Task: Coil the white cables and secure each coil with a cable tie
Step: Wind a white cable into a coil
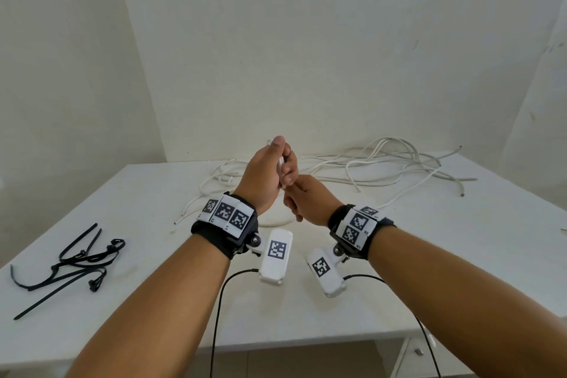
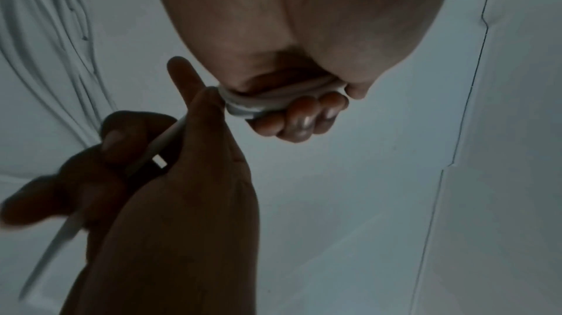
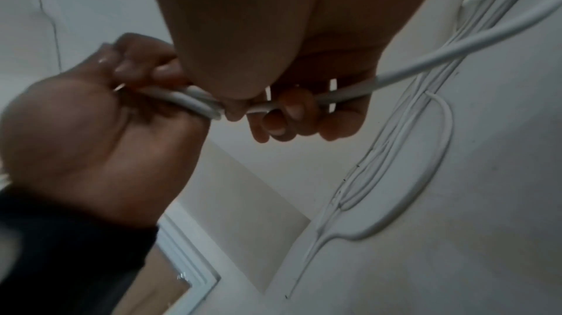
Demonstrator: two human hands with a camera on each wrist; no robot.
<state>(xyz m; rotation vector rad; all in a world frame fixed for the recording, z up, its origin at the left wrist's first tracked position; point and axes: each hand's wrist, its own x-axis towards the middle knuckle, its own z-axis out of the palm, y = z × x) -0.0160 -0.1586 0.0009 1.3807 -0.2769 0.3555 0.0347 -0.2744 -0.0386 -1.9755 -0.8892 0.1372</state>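
Observation:
My left hand (image 1: 273, 169) is raised above the middle of the white table (image 1: 399, 270), fingers (image 2: 301, 123) curled round several turns of white cable (image 2: 267, 101). Just below and right of it, my right hand (image 1: 306, 196) grips the same cable (image 3: 425, 60), which runs off towards the table. In the right wrist view the coiled strands (image 3: 194, 101) sit in the left palm (image 3: 91, 116), touching the right fingers (image 3: 289, 116). A loop of this cable (image 1: 277, 219) hangs down to the table beneath both hands. A loose heap of black cable ties (image 1: 76, 261) lies at the table's left.
More loose white cables (image 1: 383, 163) sprawl in a tangle across the back of the table, from the centre to the right edge. Pale walls (image 1: 306, 40) close in behind and to the left. Black camera leads (image 1: 217, 301) hang from my wrists over the front edge.

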